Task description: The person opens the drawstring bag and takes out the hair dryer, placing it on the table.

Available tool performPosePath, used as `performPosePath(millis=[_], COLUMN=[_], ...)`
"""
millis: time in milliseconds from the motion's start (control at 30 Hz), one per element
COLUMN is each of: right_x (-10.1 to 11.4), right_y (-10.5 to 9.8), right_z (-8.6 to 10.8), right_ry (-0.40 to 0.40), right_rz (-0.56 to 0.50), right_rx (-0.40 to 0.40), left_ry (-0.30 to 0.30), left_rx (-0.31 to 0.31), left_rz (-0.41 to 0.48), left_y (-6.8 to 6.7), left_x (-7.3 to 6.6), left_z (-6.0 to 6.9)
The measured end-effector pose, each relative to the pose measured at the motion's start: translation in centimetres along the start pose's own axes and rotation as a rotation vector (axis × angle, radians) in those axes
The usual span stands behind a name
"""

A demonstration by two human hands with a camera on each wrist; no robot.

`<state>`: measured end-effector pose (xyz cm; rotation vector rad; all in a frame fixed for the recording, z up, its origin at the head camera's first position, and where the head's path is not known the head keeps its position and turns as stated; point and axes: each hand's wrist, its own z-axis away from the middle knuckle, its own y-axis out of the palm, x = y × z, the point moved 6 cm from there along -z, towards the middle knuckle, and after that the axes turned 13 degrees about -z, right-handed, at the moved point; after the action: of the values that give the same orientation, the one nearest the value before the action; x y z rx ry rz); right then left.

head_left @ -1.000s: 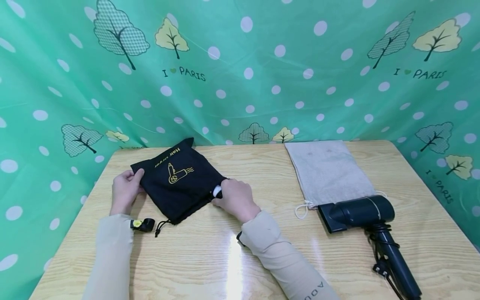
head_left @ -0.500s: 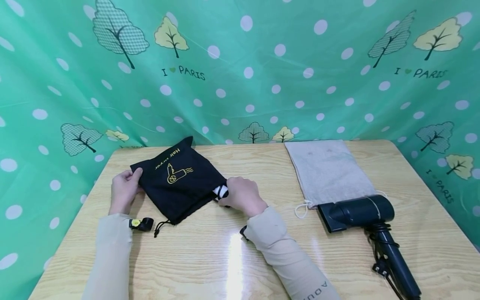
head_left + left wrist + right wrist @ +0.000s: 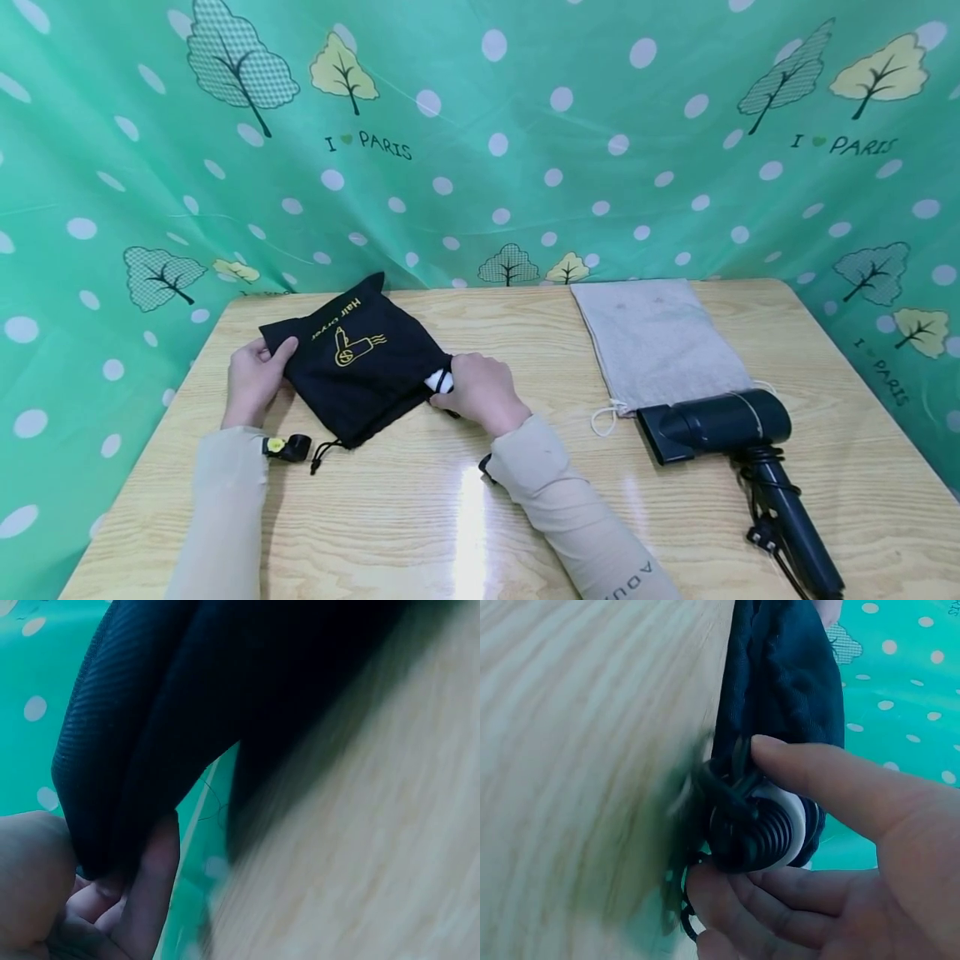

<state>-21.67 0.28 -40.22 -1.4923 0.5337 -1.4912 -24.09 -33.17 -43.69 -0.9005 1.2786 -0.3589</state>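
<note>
A black drawstring bag (image 3: 390,367) with a yellow "Hair dryer" print lies on the left of the table. My left hand (image 3: 255,379) pinches its bottom left corner; in the left wrist view, thumb and fingers (image 3: 154,877) close round the black cloth. From the bag's mouth on the right pokes the end of a white handle (image 3: 441,381), seemingly a hair dryer, with its rest hidden inside. My right hand (image 3: 483,392) grips that end. The right wrist view shows a black ribbed cord sleeve (image 3: 761,836) and looped black cord (image 3: 731,791) between thumb and fingers.
A grey drawstring bag (image 3: 660,342) lies flat at the back right. In front of it, touching its lower edge, is a dark hair dryer (image 3: 720,423) with its cord (image 3: 761,500) wrapped on the handle. A green dotted curtain (image 3: 465,167) hangs behind the table.
My right hand has shifted slightly right, and more of the white handle shows at the bag's mouth. My left thumb has moved a little right along the bag's edge.
</note>
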Motion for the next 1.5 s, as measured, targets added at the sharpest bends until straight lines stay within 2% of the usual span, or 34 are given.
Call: performPosePath(millis=[167,600,800,1100,1200,1333,1500], right_x=[-0.6,-1.7,-1.5,-0.6,-0.5,-0.6,-0.6], right_y=[-0.2,-0.8,-0.9,-0.6,-0.5,-0.4,-0.3], right_z=[-0.1,-0.1,0.0,-0.1,-0.1,-0.2,0.0], right_ry=[0.029,0.063,0.055,0.010,0.002,0.006,-0.005], right_rz=[-0.019,-0.044,-0.057,-0.053,-0.041,-0.033,-0.027], right_rx=[0.054,0.141,0.125,0.046,0.035,0.042,0.068], left_ry=[-0.024,-0.062,-0.032,-0.018,0.014,0.061,0.076], left_rx=[-0.027,-0.034,0.010,0.173,0.206,0.211,0.152], left_rz=[-0.001,0.020,0.044,0.116,0.125,0.140,0.152], left_y=[-0.3,-0.6,-0.2,0.7,1.0,1.2,1.0], left_x=[0.2,0.2,0.0,0.0,-0.2,-0.5,-0.6], left_z=[-0.1,-0.1,0.0,0.3,0.5,0.5,0.4])
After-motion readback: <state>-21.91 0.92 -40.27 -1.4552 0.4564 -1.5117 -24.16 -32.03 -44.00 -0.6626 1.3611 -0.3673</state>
